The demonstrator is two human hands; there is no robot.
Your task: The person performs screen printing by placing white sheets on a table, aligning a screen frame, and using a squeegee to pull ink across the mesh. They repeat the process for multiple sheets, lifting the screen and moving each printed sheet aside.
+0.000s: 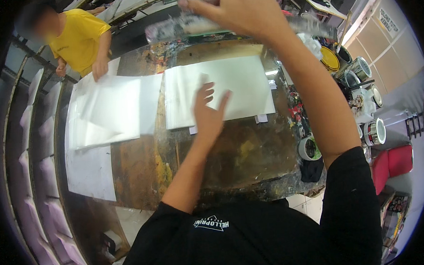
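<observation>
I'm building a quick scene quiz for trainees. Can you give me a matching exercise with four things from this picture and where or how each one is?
Things:
1. left hand
2. right hand
3. roll of tape
4. yellow lid

States:
A. near the table's right edge, before the person
B. raised, holding a blurred paint-smeared tool
C. among the cans, far right
D. flat on the white sheet

Pairs: 1-D, 2-B, 3-A, 4-C

bare worktop [231, 150] along the near edge lies open; paint cans [360, 69] and a tape roll [309, 148] crowd the right edge, paper sheets [107, 113] the left.
</observation>
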